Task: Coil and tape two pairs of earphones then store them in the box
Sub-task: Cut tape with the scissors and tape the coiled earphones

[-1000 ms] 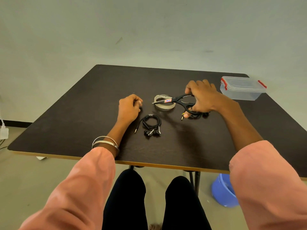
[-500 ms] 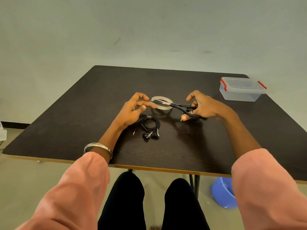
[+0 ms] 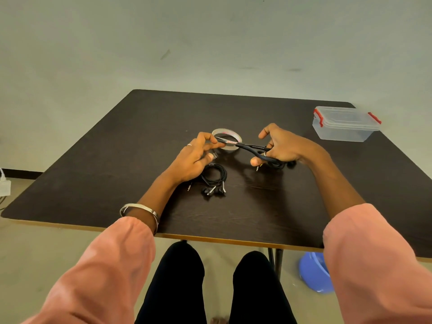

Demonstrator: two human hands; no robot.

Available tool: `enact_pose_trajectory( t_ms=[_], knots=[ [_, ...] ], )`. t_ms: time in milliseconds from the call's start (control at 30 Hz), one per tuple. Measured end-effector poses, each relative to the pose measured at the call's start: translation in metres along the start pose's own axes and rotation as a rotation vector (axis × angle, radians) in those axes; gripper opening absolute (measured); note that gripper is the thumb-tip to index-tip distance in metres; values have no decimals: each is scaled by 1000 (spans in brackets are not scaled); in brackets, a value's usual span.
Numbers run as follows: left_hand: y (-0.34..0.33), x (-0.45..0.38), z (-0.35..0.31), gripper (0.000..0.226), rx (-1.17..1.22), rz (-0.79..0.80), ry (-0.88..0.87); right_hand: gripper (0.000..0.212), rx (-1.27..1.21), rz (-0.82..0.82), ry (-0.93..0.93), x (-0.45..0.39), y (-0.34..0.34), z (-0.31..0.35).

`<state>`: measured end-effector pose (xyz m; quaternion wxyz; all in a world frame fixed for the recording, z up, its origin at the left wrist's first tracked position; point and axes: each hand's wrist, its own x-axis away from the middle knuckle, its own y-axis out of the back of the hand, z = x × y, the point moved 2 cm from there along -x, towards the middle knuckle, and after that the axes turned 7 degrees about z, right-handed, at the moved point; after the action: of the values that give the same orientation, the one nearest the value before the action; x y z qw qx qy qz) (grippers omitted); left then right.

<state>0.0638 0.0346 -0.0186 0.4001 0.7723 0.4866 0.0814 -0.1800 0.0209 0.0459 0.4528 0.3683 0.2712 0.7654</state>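
One coiled pair of black earphones (image 3: 214, 178) lies on the dark table (image 3: 140, 141), just in front of my left hand (image 3: 195, 157). The second pair of earphones (image 3: 281, 165) lies mostly hidden beneath my right hand (image 3: 284, 148), with its plug sticking out. My right hand grips the handles of black scissors (image 3: 244, 145), held level above the table with the blades pointing left. My left thumb and forefinger pinch the blade tips, and a small bit of tape seems to stick by a finger. The tape roll (image 3: 225, 131) lies flat behind the blades.
The clear plastic box (image 3: 346, 123) with red clips stands lidded at the table's far right. A blue bucket (image 3: 313, 272) sits on the floor under the table's right side. My knees are below the front edge.
My right hand lifted the scissors off the second earphones and turned the blades left. My left hand rose from a fist on the table and took hold at the blade tips.
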Motion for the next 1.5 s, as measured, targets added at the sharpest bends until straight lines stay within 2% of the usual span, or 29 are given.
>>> enact_pose_trajectory(
  t_ms=[133,233,400,600,700,767,833,967,1067,1133,1200,1267,1367,1500],
  knots=[
    [-2,-2,2,23,-182,-4,61,86,54,-10,-3,-1,1,7],
    [-3,-3,3,23,-207,-20,89,87,73,-35,-9,-1,0,11],
    [0,-4,2,48,-185,-16,132,91,71,-112,-16,-2,2,17],
    [0,-5,3,32,-200,-1,192,96,39,-167,-31,-3,4,18],
    [-1,-6,4,30,-228,35,195,89,-77,-309,-9,-2,11,22],
    [-1,-6,5,39,-235,46,208,89,-48,-379,0,-1,20,31],
    [0,-6,6,46,-204,51,214,91,-41,-388,1,3,24,36],
    [2,-7,8,33,-124,51,225,86,-154,-424,-62,17,10,14],
    [4,-6,6,33,65,31,228,82,-233,-506,-155,35,-3,-16],
    [7,-5,3,36,266,-48,151,76,-274,-573,-203,49,-7,-33],
    [11,-1,-2,20,365,-147,135,70,-294,-646,-253,65,-10,-50],
    [15,1,-8,10,424,-228,148,63,-301,-725,-304,80,-14,-64],
    [13,-4,-24,9,439,-343,150,47,-266,-831,-421,101,-21,-80],
    [-2,-18,-51,14,513,-393,171,45,-143,-855,-558,114,-34,-85]
  ],
)
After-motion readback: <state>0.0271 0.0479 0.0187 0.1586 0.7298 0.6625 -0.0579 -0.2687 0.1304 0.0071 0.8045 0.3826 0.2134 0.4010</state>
